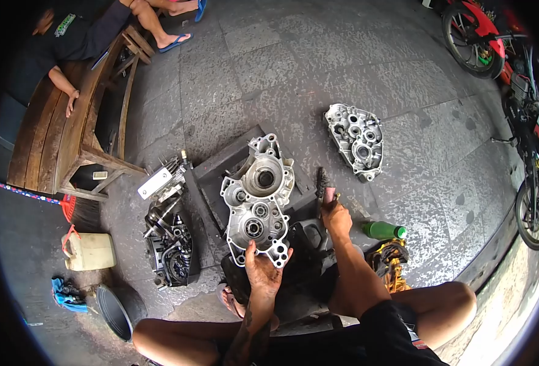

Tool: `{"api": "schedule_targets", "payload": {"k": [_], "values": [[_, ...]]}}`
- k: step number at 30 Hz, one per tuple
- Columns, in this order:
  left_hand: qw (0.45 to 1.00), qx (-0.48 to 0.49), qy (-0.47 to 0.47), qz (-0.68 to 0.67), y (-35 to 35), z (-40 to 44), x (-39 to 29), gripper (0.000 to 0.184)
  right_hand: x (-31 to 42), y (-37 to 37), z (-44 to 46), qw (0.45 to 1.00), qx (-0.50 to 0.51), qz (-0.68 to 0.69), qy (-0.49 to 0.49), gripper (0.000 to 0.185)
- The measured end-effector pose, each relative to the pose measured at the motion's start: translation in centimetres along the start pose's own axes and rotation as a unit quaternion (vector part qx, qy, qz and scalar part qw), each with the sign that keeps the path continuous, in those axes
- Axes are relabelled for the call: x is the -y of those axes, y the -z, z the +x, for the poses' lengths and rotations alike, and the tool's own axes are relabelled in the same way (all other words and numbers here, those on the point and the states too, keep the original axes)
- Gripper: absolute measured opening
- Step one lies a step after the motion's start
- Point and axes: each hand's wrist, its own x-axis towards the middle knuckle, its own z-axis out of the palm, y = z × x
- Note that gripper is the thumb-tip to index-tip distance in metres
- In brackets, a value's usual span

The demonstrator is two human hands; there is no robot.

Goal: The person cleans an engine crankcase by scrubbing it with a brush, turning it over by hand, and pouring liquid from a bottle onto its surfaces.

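Note:
My left hand grips the lower end of a silver engine crankcase half, thumb on its inner face. The casting is tilted up toward me, showing a large round bore and several bearings. To its right, my right hand is closed around what looks like a brush with a dark, rough head; its handle is mostly hidden by the fingers. A pinkish patch and a brassy tip show by the fingers. The brush is apart from the casting. Behind the casting lies a dark frame or low stand.
Another crankcase part lies ahead on the floor. A partly dismantled engine is at left, near a jerrycan and bucket. A green bottle lies at right. A person sits on the wooden bench; motorcycles stand right.

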Motion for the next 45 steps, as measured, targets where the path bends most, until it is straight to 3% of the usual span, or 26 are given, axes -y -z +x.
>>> {"api": "schedule_targets", "payload": {"k": [2, 8, 10, 12, 13, 15, 17, 19, 22, 24, 26, 27, 28, 30, 32, 33, 34, 35, 36, 37, 38, 40, 42, 45], "values": [[1.0, -0.002, -0.001, 0.015, 0.0, -0.3, -0.2, 0.059, 0.9, 0.5, -0.2, 0.999, -0.041, 0.021, 0.011, 0.04], [0.998, -0.016, -0.014, 0.053, -0.6, -1.9, 0.0, 0.065, 3.1, 1.3, 0.7, 0.986, 0.061, -0.154, 0.026, 0.055], [0.998, -0.019, -0.02, 0.05, -0.3, -2.4, 0.8, 0.067, 3.1, 0.4, 1.6, 0.981, 0.055, -0.182, 0.041, 0.053], [0.989, -0.025, -0.063, 0.132, 0.3, -3.0, 2.7, 0.07, 2.6, -0.8, 3.0, 0.974, 0.046, -0.211, 0.062, 0.054], [0.99, -0.012, -0.041, 0.138, 0.4, -3.5, 3.7, 0.075, 2.5, -0.7, 3.2, 0.974, 0.043, -0.215, 0.066, 0.054], [0.99, 0.014, -0.004, 0.141, 1.8, -4.3, 5.7, 0.069, 2.3, -0.8, 3.1, 0.992, -0.01, -0.123, 0.014, 0.056], [0.985, 0.041, 0.002, 0.166, 1.2, -5.6, 7.0, 0.051, 2.8, 1.1, 2.5, 0.997, -0.03, -0.07, 0.018, 0.056], [0.976, 0.046, 0.013, 0.213, 0.9, -5.4, 7.6, 0.047, 3.3, 3.2, 2.4, 0.998, -0.061, -0.026, 0.022, 0.052], [0.956, 0.024, -0.015, 0.293, 1.1, -4.0, 9.1, 0.039, 4.3, 8.3, -2.2, 0.998, -0.03, 0.056, 0.014, 0.046], [0.957, 0.037, 0.0, 0.288, 3.6, -0.9, 10.4, 0.043, 0.6, 7.3, -5.7, 0.984, -0.073, 0.133, 0.087, 0.041], [0.967, 0.023, 0.057, 0.248, 2.5, -0.4, 9.6, 0.059, -0.1, 8.4, -12.4, 0.975, -0.042, 0.204, 0.075, 0.04], [0.972, 0.03, 0.089, 0.216, 2.1, -0.4, 9.1, 0.06, -0.9, 8.9, -15.1, 0.984, 0.004, 0.174, 0.033, 0.041], [0.975, 0.035, 0.12, 0.182, 2.1, -0.4, 8.7, 0.061, -3.2, 7.0, -16.5, 0.985, -0.052, 0.083, 0.143, 0.042], [0.98, 0.068, 0.156, 0.103, 2.9, -0.3, 9.1, 0.053, -5.4, 8.7, -19.1, 0.955, 0.024, -0.022, 0.293, 0.042], [0.977, 0.014, 0.13, 0.17, 3.8, -0.8, 9.7, 0.045, -5.8, 10.6, -19.4, 0.976, 0.165, 0.077, 0.12, 0.036], [0.977, 0.013, 0.113, 0.18, 4.1, -1.0, 9.8, 0.044, -6.0, 10.5, -19.2, 0.977, 0.046, 0.205, 0.038, 0.025], [0.977, 0.011, 0.097, 0.19, 4.3, -1.3, 9.8, 0.045, -10.5, 8.6, -16.0, 0.966, -0.058, 0.252, 0.028, 0.019], [0.981, 0.001, 0.097, 0.165, 4.2, -1.7, 9.7, 0.044, -11.2, 8.2, -14.4, 0.949, -0.201, 0.241, -0.006, 0.026], [0.982, -0.024, 0.113, 0.147, 4.1, -2.0, 9.6, 0.044, -12.2, 8.2, -12.7, 0.922, -0.243, 0.302, -0.027, 0.041], [0.985, -0.024, 0.124, 0.114, 3.9, -1.9, 9.6, 0.043, -13.7, 7.8, -10.7, 0.946, -0.26, 0.189, -0.049, 0.06], [0.988, -0.03, 0.132, 0.078, 4.3, -2.3, 9.9, 0.043, -17.1, 6.1, -7.7, 0.94, -0.245, 0.236, 0.027, 0.082], [0.989, -0.01, 0.137, 0.049, 4.8, -2.3, 10.0, 0.049, -16.6, 5.6, -5.2, 0.922, -0.266, 0.26, 0.11, 0.098], [0.991, -0.014, 0.135, 0.019, 5.0, -2.4, 9.8, 0.048, -16.1, 5.9, -3.7, 0.952, -0.232, 0.194, 0.044, 0.1], [0.995, 0.004, 0.097, 0.021, 6.8, -1.4, 9.7, 0.051, -17.2, 4.6, -0.8, 0.939, -0.192, 0.274, 0.083, 0.083]]}}
